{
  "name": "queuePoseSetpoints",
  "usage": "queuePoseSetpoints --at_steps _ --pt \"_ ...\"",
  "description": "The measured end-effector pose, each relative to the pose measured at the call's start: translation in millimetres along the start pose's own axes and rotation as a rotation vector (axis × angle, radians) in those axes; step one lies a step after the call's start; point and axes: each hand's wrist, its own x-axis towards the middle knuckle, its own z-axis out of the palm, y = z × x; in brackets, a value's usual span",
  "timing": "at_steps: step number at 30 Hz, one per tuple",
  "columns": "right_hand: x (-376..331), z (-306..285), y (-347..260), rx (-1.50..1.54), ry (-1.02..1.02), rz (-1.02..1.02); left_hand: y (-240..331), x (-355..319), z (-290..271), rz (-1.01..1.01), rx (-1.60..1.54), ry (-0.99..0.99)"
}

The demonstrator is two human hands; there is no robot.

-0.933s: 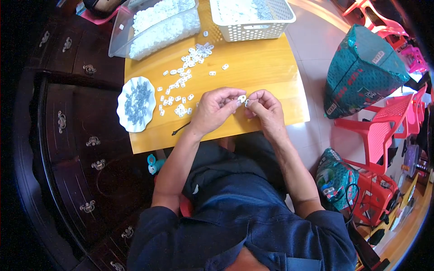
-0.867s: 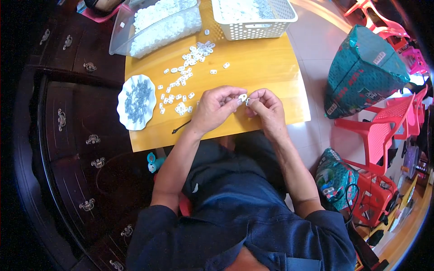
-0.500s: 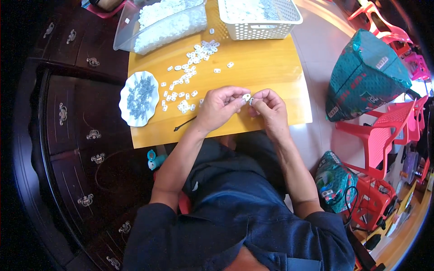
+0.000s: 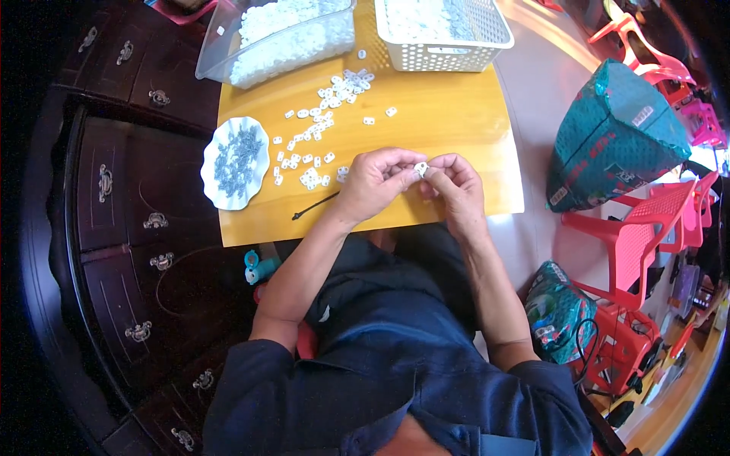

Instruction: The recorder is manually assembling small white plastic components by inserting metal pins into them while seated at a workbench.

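Yellow table (image 4: 456,129), left hand (image 4: 372,182) and right hand (image 4: 456,186) pinching small white piece (image 4: 420,168), its shape mostly hidden by fingers

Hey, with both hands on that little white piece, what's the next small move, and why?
Probably finish working the white piece, then set it down and take another. Both the left hand and right hand pinch it between fingertips above the table. Loose pieces lie scattered just ahead of the left hand, beside the plate of small grey parts.
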Motion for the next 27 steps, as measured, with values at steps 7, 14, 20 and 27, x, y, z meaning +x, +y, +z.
queuePoseSetpoints --at_steps 7,14,20,27 --pt "-3.0 -4.6 3.2 -0.049 -0.031 0.034 8.6 3.8 0.5 0.216 0.317 0.067" --pt "-7.3 -8.8 1.9 0.066 -0.057 0.128 28.2 -1.5 8.3 0.200 0.370 0.005" --pt "-0.5 -16.1 7.3 0.087 -0.085 0.102 43.0 0.4 16.3 0.311 0.488 0.023" --pt "4.4 -14.1 5.6 0.116 -0.046 0.102 38.1 6.9 26.8 0.497 0.824 0.157"
